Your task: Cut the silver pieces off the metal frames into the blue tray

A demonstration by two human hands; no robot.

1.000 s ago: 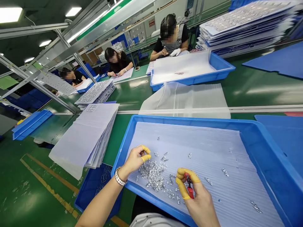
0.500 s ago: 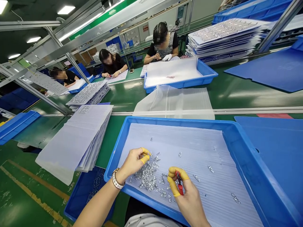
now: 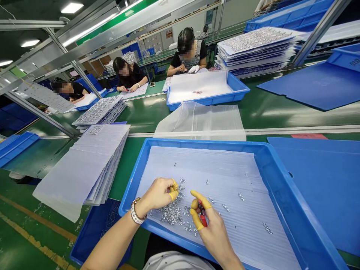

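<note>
A blue tray (image 3: pixel 284 195) lined with white corrugated sheets sits in front of me. A pile of small silvery metal parts (image 3: pixel 173 213) lies near its front edge, with a few more scattered to the right. My left hand (image 3: pixel 160 192), with yellow finger cots and a watch on the wrist, pinches its fingertips together just above the pile; whether a part is between them I cannot tell. My right hand (image 3: pixel 209 225), also in yellow cots, grips small red-handled cutters (image 3: pixel 201 213) right of the pile.
A stack of white sheets (image 3: pixel 84 165) lies left of the tray, clear plastic bags (image 3: pixel 201 120) behind it, a blue lid (image 3: pixel 317 176) to the right. Across the green belt stand another blue tray (image 3: pixel 239 88) and stacked part sheets (image 3: pixel 253 47). Three people work at the far side.
My view has shifted, so everything slid left in the picture. My two hands have come closer together over the pile of parts, the right still holding the cutters.
</note>
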